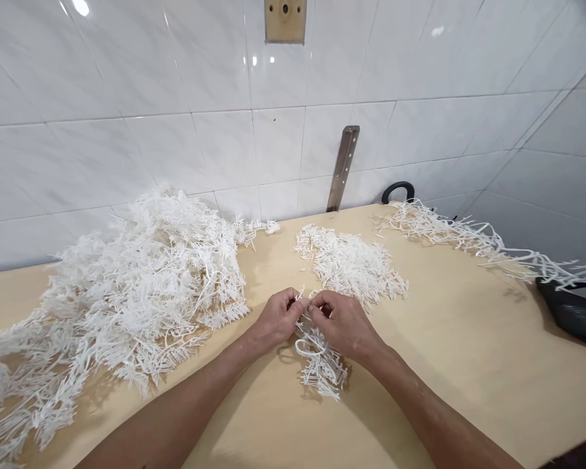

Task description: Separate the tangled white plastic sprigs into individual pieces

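Both hands meet at the middle of the table over a white branched plastic sprue (pixel 317 355), which hangs down toward me with many thin prongs and a curved loop. My left hand (pixel 281 316) pinches its upper end between thumb and fingertips. My right hand (pixel 344 322) pinches the same sprue just beside, with the fingertips nearly touching the left ones. What exactly lies between the fingertips is partly hidden. Just beyond the hands is a heap of small loose white plastic pieces (pixel 354 264). To the left spreads a large pile of white branched sprues (pixel 150 280).
Bare white plastic runners (pixel 449 228) lie at the back right, near a black ring-shaped handle (pixel 399 190). A black object (pixel 573 312) sits at the right edge. Against the tiled wall (pixel 214 150) behind the wooden table (pixel 459 339) stands a metal strip (pixel 343 168).
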{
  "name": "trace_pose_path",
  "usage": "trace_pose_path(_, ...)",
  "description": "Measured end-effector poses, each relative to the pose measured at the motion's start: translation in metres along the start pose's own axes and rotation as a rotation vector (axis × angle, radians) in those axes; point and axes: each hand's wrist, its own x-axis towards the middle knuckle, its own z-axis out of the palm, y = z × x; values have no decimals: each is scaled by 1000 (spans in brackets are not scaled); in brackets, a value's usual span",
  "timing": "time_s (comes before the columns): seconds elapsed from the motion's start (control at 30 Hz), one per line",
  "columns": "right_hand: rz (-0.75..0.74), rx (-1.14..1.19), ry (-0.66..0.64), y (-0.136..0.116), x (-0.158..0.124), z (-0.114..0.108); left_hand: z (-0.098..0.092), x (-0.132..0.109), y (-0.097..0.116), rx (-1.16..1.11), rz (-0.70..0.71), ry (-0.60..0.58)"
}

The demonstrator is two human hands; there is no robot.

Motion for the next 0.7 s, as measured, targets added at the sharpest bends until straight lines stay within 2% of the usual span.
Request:
trace_pose_path(0.13, 46, -83, 138, 11, 4, 0, 1, 0, -2, -107, -24, -67)
trace_pose_path(0.27, 73, -23, 266, 20, 8, -12, 0, 1, 0, -143, -115, -33)
trace_pose_path(0.47, -25, -120, 515, 30, 12, -34, -2, 0, 4, -205, -203, -4)
trace_pose_path(0.53, -119, -47, 459, 24, 10, -34, -2, 1, 4, -221, -217, -2)
trace_pose_path(0.63, -242, 73, 227, 10, 4, -24, -3, 2, 3, -254, -231, 15)
trace_pose_path(0.7, -300, 88, 132, 2, 0, -15, -4, 3, 1, -283, -231, 30)
